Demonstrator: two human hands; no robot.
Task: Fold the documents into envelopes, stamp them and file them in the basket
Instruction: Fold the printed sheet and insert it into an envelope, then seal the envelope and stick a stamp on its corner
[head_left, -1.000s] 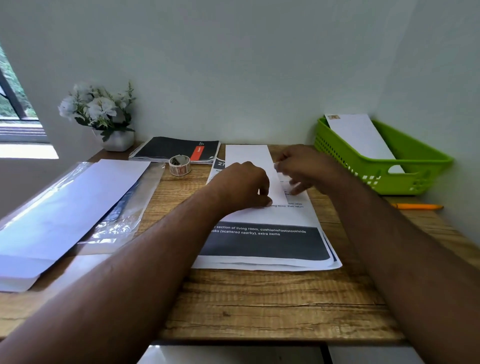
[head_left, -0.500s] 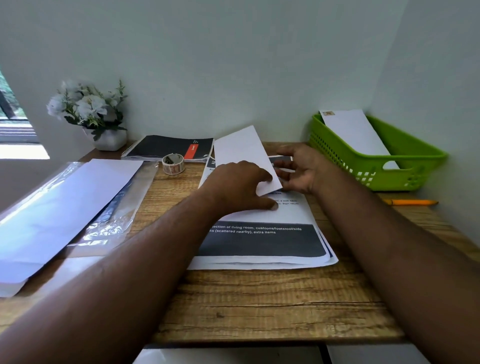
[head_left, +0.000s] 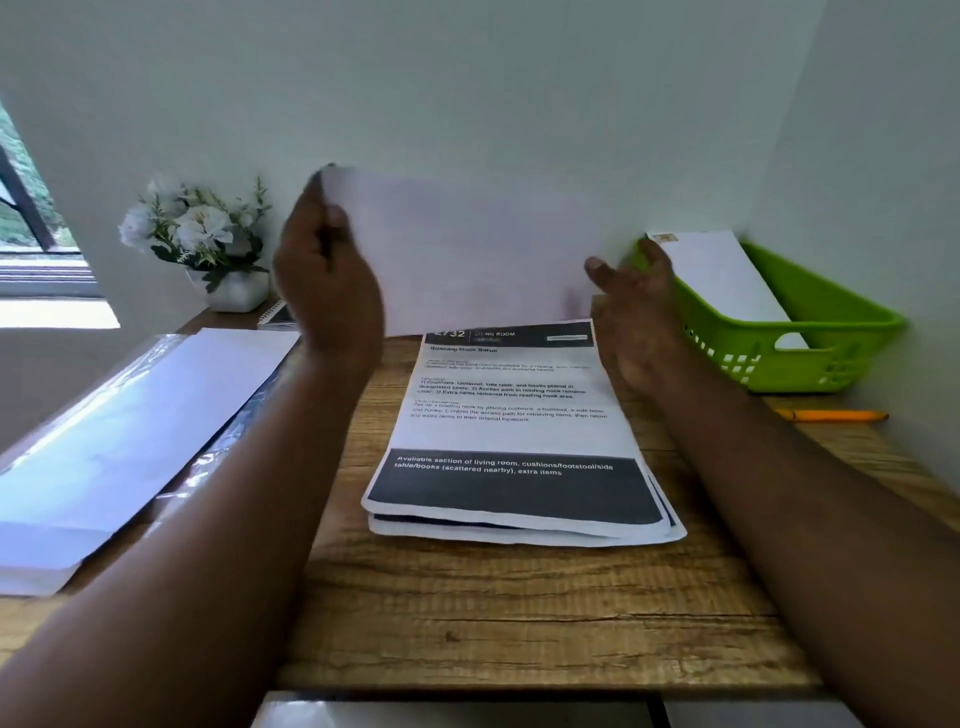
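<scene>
My left hand (head_left: 324, 280) grips the left end of a white envelope (head_left: 467, 249), held up crosswise above the far end of the desk and blurred by motion. My right hand (head_left: 631, 317) is at the envelope's right end, fingers spread and relaxed; contact is unclear. Below them lies a stack of printed documents (head_left: 514, 436) with black header and footer bands. The green basket (head_left: 831, 332) at the right holds one stamped envelope (head_left: 722, 275) leaning on its rim.
A stack of blank envelopes (head_left: 130, 441) on clear plastic wrap lies at the left. A white flower pot (head_left: 234, 291) stands at the back left, a spiral notebook (head_left: 278, 317) partly hidden behind my left hand. An orange pen (head_left: 831, 414) lies right of the documents.
The envelope was lifted off the document stack and turned from lengthwise to crosswise in the air. My left hand rose with it; my right hand moved to its right end.
</scene>
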